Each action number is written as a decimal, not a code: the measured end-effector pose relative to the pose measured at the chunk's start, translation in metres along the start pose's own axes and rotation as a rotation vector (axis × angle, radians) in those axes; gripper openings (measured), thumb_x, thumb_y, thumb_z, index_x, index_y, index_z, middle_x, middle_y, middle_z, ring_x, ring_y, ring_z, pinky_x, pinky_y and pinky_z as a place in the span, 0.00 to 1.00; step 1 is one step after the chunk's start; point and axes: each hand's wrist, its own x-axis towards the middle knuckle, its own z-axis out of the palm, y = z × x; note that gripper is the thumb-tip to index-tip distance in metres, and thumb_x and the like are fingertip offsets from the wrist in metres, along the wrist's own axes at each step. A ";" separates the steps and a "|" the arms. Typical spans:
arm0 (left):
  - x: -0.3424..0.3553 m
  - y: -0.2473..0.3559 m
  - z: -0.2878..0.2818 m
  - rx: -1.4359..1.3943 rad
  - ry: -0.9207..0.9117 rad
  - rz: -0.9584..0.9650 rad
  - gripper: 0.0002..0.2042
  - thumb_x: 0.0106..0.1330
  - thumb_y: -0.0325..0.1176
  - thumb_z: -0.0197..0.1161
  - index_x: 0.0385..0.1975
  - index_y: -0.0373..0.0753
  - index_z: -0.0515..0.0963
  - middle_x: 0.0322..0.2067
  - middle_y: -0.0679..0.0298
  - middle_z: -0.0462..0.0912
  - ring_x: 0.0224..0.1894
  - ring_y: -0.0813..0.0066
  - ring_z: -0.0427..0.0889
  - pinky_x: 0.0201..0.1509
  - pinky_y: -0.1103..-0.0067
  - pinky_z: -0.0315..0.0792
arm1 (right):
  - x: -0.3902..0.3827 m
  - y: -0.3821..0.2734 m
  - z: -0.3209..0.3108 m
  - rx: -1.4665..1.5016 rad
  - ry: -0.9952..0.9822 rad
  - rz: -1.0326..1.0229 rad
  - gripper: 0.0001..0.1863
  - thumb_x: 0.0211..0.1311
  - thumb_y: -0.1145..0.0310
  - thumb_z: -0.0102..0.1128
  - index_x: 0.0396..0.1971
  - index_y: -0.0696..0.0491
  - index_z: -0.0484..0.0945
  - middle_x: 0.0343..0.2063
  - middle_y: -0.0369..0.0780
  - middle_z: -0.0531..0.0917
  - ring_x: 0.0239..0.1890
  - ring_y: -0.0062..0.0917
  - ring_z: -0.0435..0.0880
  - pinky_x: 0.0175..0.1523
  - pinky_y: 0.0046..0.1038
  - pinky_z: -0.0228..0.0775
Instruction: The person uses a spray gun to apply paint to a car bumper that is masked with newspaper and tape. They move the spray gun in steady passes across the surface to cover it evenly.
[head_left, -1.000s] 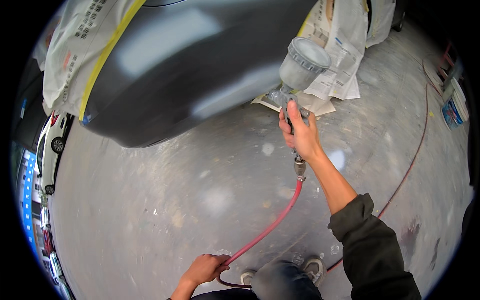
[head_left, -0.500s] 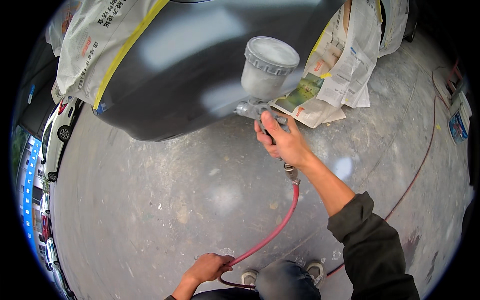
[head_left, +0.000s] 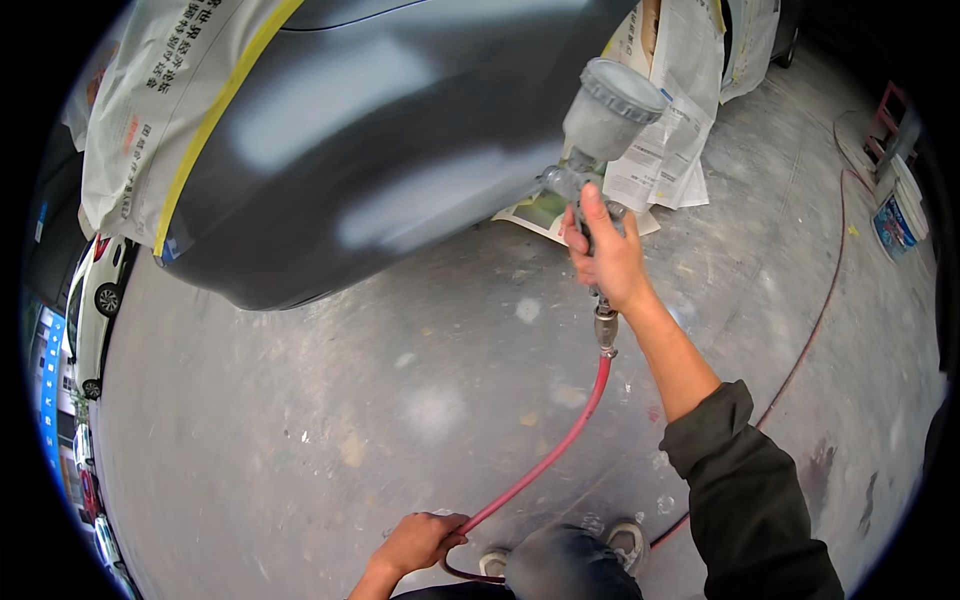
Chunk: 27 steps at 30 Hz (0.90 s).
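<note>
My right hand (head_left: 612, 255) is wrapped round the grip of a spray gun (head_left: 572, 182), thumb up along its back. On top of the gun stands a tilted grey paint cup (head_left: 612, 108) with a ribbed lid. Its nozzle points left, toward a dark car body panel (head_left: 290, 220) that carries pale, glossy-looking patches. A red air hose (head_left: 562, 445) runs from a metal coupling (head_left: 606, 328) under the grip down to my left hand (head_left: 425, 540). My left hand is closed round the hose near my knee.
Yellow tape (head_left: 212, 125) and printed masking sheets (head_left: 135, 110) border the panel at left; newspaper (head_left: 665, 150) hangs at right. A thin hose (head_left: 825, 300) crosses the concrete floor (head_left: 330, 420) toward a white bucket (head_left: 897, 222). Parked cars (head_left: 100, 300) stand far left.
My right hand has moved the spray gun right and slightly up along the panel. The lower pale patch looks larger. My left hand still holds the hose. The view has shifted a little.
</note>
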 end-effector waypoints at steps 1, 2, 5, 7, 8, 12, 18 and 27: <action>0.001 0.000 0.000 -0.010 0.013 0.011 0.12 0.64 0.37 0.62 0.45 0.43 0.79 0.29 0.62 0.86 0.32 0.58 0.83 0.35 0.69 0.75 | 0.001 0.000 -0.006 0.008 0.042 0.001 0.30 0.63 0.35 0.53 0.28 0.52 0.69 0.15 0.29 0.65 0.12 0.11 0.59 0.17 0.18 0.49; 0.003 0.001 0.000 -0.012 0.010 0.006 0.12 0.64 0.37 0.62 0.44 0.42 0.79 0.29 0.62 0.86 0.32 0.57 0.83 0.35 0.69 0.75 | 0.004 0.000 -0.013 0.007 0.067 -0.005 0.31 0.63 0.35 0.53 0.29 0.53 0.69 0.16 0.29 0.66 0.12 0.11 0.59 0.16 0.18 0.49; 0.004 0.002 -0.001 -0.013 0.012 -0.005 0.12 0.64 0.38 0.62 0.45 0.42 0.79 0.30 0.60 0.86 0.32 0.56 0.83 0.36 0.69 0.75 | 0.008 -0.003 -0.028 0.015 0.136 -0.058 0.31 0.63 0.35 0.52 0.28 0.53 0.69 0.16 0.28 0.66 0.11 0.10 0.59 0.15 0.18 0.48; 0.005 -0.002 0.002 -0.012 0.030 0.001 0.13 0.64 0.38 0.63 0.45 0.42 0.79 0.30 0.60 0.86 0.32 0.56 0.83 0.36 0.68 0.75 | 0.008 -0.005 -0.029 -0.025 0.220 -0.087 0.31 0.64 0.35 0.51 0.28 0.53 0.69 0.16 0.29 0.66 0.11 0.10 0.58 0.15 0.18 0.48; 0.005 -0.003 0.001 -0.001 0.021 -0.016 0.13 0.64 0.38 0.63 0.45 0.42 0.79 0.30 0.60 0.86 0.32 0.56 0.83 0.36 0.68 0.75 | 0.009 -0.005 -0.028 -0.042 0.250 -0.098 0.30 0.65 0.36 0.50 0.29 0.53 0.70 0.16 0.29 0.66 0.11 0.10 0.58 0.15 0.18 0.47; 0.002 0.000 0.000 0.005 0.022 -0.029 0.13 0.64 0.38 0.63 0.45 0.42 0.79 0.30 0.60 0.85 0.33 0.55 0.83 0.36 0.68 0.75 | 0.003 -0.009 -0.016 -0.053 0.192 -0.094 0.29 0.66 0.36 0.49 0.30 0.52 0.69 0.16 0.29 0.66 0.11 0.10 0.57 0.15 0.17 0.46; -0.009 0.001 0.000 -0.001 0.028 -0.014 0.12 0.64 0.39 0.63 0.44 0.42 0.79 0.28 0.61 0.85 0.32 0.55 0.82 0.35 0.68 0.74 | -0.010 -0.016 0.012 -0.060 -0.019 -0.062 0.30 0.67 0.37 0.48 0.31 0.54 0.69 0.16 0.29 0.66 0.11 0.10 0.57 0.16 0.17 0.45; -0.025 -0.017 0.010 0.010 0.005 -0.018 0.11 0.64 0.38 0.61 0.42 0.43 0.79 0.29 0.64 0.86 0.32 0.57 0.83 0.35 0.68 0.74 | -0.024 -0.020 0.065 -0.057 -0.257 0.015 0.30 0.64 0.36 0.51 0.26 0.52 0.68 0.15 0.27 0.63 0.14 0.10 0.57 0.19 0.18 0.48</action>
